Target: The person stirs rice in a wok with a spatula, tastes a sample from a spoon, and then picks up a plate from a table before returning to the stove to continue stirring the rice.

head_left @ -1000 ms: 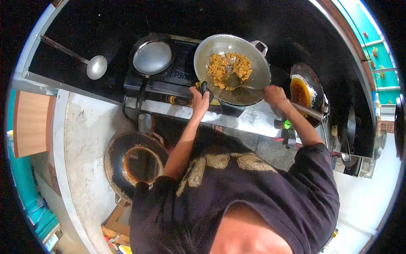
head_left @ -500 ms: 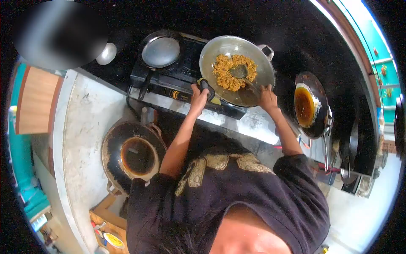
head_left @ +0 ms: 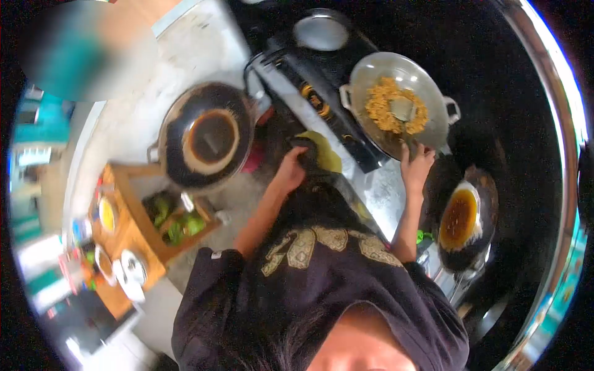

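Upper right of frame: silver wok (head_left: 433, 86) of yellow fried rice (head_left: 383, 102) on a black stove (head_left: 291, 68). Just below its rim, right hand (head_left: 416, 166), fingers clamped on a spatula (head_left: 402, 110) lying in the rice. At centre, left hand (head_left: 289, 172), fingers curled around a dark cloth (head_left: 307, 151). At upper left, blackened wok (head_left: 238, 99) of brown oil.

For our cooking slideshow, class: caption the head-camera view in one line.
Right hand holds a spatula in a wok of fried rice; left hand touches a dark cloth.
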Demonstrator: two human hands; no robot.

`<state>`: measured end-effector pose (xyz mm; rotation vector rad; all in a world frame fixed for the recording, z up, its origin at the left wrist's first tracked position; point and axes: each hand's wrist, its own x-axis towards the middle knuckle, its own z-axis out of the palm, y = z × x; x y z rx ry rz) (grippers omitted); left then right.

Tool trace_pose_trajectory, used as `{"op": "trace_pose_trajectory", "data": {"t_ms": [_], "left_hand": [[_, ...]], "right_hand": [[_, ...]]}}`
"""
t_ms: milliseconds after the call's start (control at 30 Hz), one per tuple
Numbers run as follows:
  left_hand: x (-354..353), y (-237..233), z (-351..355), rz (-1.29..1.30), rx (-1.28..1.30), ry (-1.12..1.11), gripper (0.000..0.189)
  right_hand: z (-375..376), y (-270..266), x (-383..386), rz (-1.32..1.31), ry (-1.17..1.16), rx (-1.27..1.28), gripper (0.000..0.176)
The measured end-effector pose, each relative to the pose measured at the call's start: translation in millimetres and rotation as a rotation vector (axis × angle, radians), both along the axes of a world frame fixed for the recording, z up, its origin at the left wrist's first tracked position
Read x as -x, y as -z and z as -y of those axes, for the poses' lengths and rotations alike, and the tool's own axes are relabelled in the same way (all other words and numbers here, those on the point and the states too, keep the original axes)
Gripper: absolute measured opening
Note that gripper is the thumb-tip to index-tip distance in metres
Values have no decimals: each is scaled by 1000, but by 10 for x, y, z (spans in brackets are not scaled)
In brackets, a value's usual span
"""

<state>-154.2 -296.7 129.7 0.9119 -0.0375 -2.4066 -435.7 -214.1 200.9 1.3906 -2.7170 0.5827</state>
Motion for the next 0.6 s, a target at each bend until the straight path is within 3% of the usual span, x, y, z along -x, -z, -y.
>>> {"op": "trace_pose_trajectory", "data": {"t_ms": [67, 100, 133, 200, 233, 267, 300, 333, 367, 400, 467, 533, 600], "left_hand": [[-89, 192, -342, 567, 695, 171, 25], [-132, 193, -525, 851, 1010, 257, 27], [-175, 0, -677, 1017, 1329, 431, 32], [-215, -27, -991, 903, 809, 17, 37], [-203, -26, -1103, 799, 579, -208, 39], [-243, -16, -1138, 663, 376, -432, 42], [-404, 5, -1159, 502, 194, -639, 44], [-660, 109, -1251, 794, 387, -633, 43], [-929, 292, -1413, 1089, 559, -594, 42], [-1123, 458, -1558, 1384, 719, -521, 42], [-1693, 585, -1804, 1308, 392, -384, 41], [-2239, 869, -2169, 1407, 323, -203, 47], [-2705, 993, -2749, 1469, 221, -224, 52]], "right_hand": [[181, -126, -507, 140, -262, 200, 44], [240, -236, -850, 389, -438, 99, 47], [244, -49, -1215, 507, -596, 156, 48], [72, 437, -1803, 916, -715, 53, 48], [-39, 542, -1990, 950, -627, -129, 47], [-170, 643, -2136, 730, -807, -88, 45], [-264, 608, -2272, 729, -916, -233, 43], [-380, 657, -2406, 657, -1023, -227, 36], [-463, 1101, -2420, 669, -1162, -230, 29], [-527, 1058, -2525, 775, -1127, -475, 25], [-658, 829, -2942, 926, -1000, -971, 18], [-698, 668, -3328, 707, -1277, -974, 17], [-786, 773, -3710, 392, -1599, -843, 19]]}}
